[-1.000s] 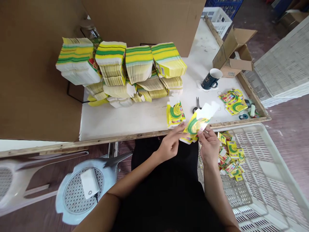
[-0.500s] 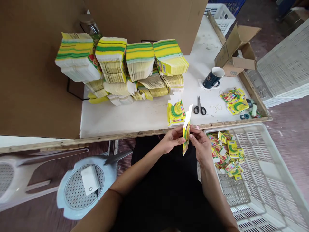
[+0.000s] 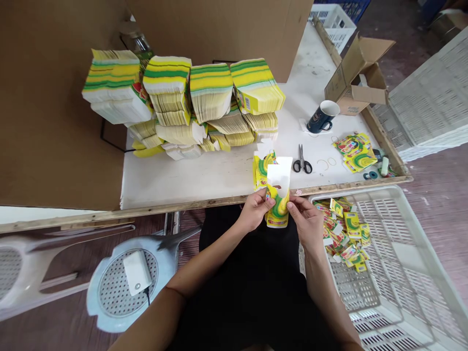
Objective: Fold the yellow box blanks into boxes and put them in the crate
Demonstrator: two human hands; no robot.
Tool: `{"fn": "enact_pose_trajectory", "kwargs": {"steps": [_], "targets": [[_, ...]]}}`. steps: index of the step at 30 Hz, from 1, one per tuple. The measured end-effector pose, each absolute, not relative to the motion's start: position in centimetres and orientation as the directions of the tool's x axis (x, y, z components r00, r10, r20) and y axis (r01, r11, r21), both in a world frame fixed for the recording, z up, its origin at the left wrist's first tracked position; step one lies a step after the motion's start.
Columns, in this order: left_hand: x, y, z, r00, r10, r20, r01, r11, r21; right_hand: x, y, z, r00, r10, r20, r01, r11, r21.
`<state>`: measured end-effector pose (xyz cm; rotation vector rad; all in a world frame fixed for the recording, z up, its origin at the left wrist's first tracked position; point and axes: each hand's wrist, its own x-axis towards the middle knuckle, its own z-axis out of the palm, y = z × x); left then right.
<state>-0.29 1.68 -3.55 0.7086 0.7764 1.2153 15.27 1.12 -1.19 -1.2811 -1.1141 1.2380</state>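
– Carton (image 3: 281, 210)?
– At table (image 3: 190, 183) edge, white flap (image 3: 280, 173) outermost. Left hand (image 3: 253, 212) pinches one side, right hand (image 3: 308, 222) the other.
– Around it?
– Pile (image 3: 259, 170) just beyond, partly covered; scissors (image 3: 302, 163) near; crate (image 3: 405, 256) of boxes (image 3: 351, 225) at right.

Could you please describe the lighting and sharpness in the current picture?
Head view: the yellow-and-green carton reads fairly sharp, its white flap bright; head view: the cardboard panel at left falls into shade, and the floor at top right looks dim and soft.
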Motion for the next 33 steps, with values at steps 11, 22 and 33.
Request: {"fn": "enact_pose_trajectory", "kwargs": {"steps": [11,22,33], "targets": [[-0.1,0.9,-2.2,0.045,0.996,-0.081,-0.292,0.090,0.952,15.6,1.6,-1.6,0.082,0.996,0.040,0.102,0.031,-0.994],[-2.0,0.9,-1.3,0.320,0.944,-0.082,-0.297,0.182,0.937,18.3,1.9,-0.1,-0.198,0.980,0.001,0.207,0.043,-0.977],[-2.6,1.1,-1.9,0.448,0.891,-0.074,-0.321,0.238,0.917,18.0,2.3,0.0,-0.044,0.995,0.094,0.179,0.101,-0.979]]}}
